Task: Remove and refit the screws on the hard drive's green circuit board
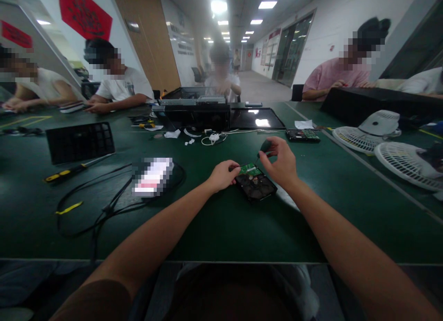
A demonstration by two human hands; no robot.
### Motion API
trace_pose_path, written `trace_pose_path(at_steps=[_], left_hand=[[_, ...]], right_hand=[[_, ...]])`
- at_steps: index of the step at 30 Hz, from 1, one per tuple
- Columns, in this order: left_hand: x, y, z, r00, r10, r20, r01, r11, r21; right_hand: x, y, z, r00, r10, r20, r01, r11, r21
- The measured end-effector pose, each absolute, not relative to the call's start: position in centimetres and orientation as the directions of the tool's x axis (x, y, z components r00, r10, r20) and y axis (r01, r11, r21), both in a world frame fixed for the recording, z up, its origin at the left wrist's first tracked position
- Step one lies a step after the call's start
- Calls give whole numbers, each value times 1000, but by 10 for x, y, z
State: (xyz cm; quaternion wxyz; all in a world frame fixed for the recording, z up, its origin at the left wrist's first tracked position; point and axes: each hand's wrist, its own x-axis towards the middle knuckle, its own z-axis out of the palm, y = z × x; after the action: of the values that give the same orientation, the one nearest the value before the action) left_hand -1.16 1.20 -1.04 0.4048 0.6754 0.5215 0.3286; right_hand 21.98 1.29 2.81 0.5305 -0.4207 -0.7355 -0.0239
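Observation:
A hard drive [258, 188] lies on the green table with its underside up. A small green circuit board [248, 168] shows at its far end. My left hand [223, 175] grips the drive's far left corner between closed fingertips. Above the far right corner, my right hand [282, 162] is closed around the dark handle of a small screwdriver [266, 146]. Its thin shaft points down at the drive near the board; whether the tip touches a screw is too small to tell. Under my right wrist lies something pale, partly hidden.
To the left are a blurred bright-screened device [152, 177], black cables [109, 209], a yellow-black screwdriver [65, 174] and a dark panel [81, 142]. An opened black case [195, 115] and another drive [302, 135] stand farther back. White fan parts [367, 132] sit right. Several people work around the table.

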Motion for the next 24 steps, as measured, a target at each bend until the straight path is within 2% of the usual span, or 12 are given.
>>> trace_pose_path(at_steps=[13, 24], left_hand=[[-12, 11, -8, 240, 971, 6, 436, -113, 893], [-12, 12, -9, 234, 972, -2, 433, -102, 896]], right_hand=[[219, 11, 29, -63, 611, 789, 608, 651, -455], [219, 10, 31, -58, 605, 794, 631, 639, -440]])
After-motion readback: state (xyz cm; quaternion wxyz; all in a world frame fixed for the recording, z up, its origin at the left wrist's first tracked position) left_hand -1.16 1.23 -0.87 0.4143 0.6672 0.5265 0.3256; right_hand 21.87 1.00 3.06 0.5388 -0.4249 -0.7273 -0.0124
